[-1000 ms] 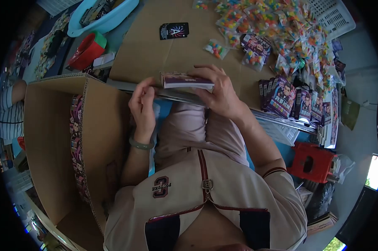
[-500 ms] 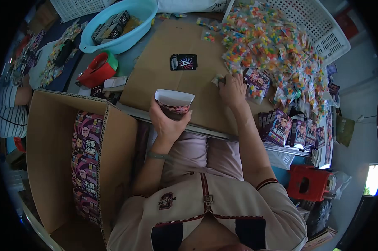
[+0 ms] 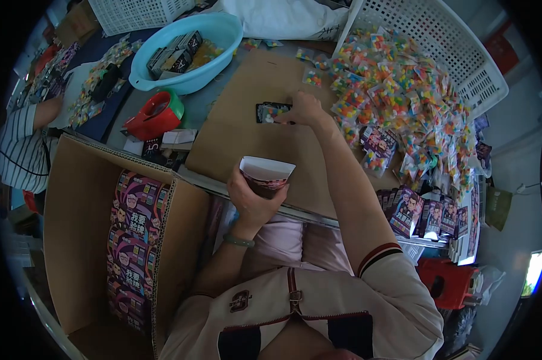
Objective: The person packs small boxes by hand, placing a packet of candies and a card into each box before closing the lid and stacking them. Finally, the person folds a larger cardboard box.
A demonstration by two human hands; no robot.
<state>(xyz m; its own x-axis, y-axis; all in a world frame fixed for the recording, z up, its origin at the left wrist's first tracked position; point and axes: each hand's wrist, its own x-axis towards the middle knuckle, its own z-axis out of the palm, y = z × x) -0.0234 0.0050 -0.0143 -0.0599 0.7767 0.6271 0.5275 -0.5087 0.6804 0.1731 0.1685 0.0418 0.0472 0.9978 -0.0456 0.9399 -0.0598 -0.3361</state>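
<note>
My left hand is wrapped round a small printed box, held upright with its white-lined mouth facing up. Out over the cardboard sheet, my right hand pinches a small clear packet of coloured candies. The packet lies over a black card stack, partly covering it. My right fingertips are at the stack's right end. To the right of that forearm a large heap of candy packets spreads over the table, with a purple printed pack at its near edge.
On my left stands a big carton with purple boxes stacked inside. A blue basin with black card packs and a red tape dispenser sit beyond it. Purple boxes line the right edge. A person's striped sleeve shows far left.
My right hand has moved left from the heap's edge to the black cards, carrying a candy packet. The left hand still holds the box. The whole view has shifted slightly.
</note>
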